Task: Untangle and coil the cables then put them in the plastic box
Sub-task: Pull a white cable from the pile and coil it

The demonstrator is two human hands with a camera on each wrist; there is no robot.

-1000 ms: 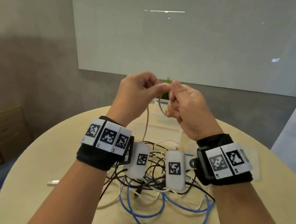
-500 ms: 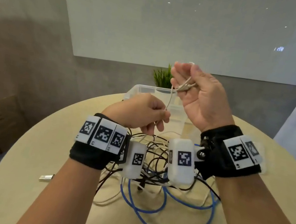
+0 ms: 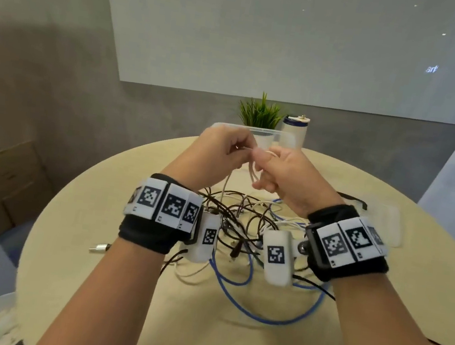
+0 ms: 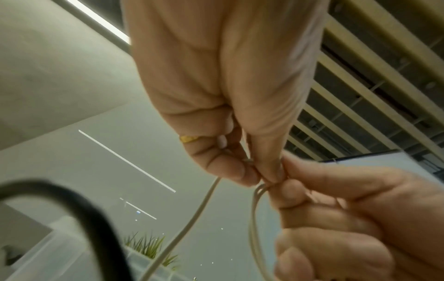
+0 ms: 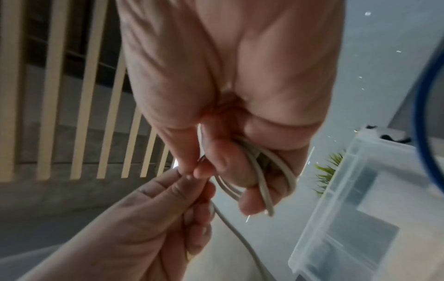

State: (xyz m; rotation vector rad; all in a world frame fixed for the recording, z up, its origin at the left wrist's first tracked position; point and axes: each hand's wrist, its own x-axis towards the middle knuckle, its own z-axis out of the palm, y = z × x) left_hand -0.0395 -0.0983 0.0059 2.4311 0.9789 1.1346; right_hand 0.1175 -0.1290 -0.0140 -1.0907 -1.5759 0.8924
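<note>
Above the round table (image 3: 101, 242), both hands meet over a heap of cables (image 3: 244, 232) that is far from sorted: brown, white and blue strands lie knotted together, so by my judgement the job has barely begun. Only one thin white cable (image 5: 261, 182) is being wound. The plastic box (image 3: 266, 133) stands at the far edge of the table, just behind the hands (whether anything lies in it cannot be told from these views). The right hand (image 3: 286, 174) has its fingers (image 5: 250, 201) curled round a few small loops of that cable. The left hand (image 3: 217, 153) pinches the same cable between thumb and fingertips (image 4: 240, 171), right against the right hand, while the free length hangs down to the heap. Every other cable is yet to be freed, coiled and boxed.
</note>
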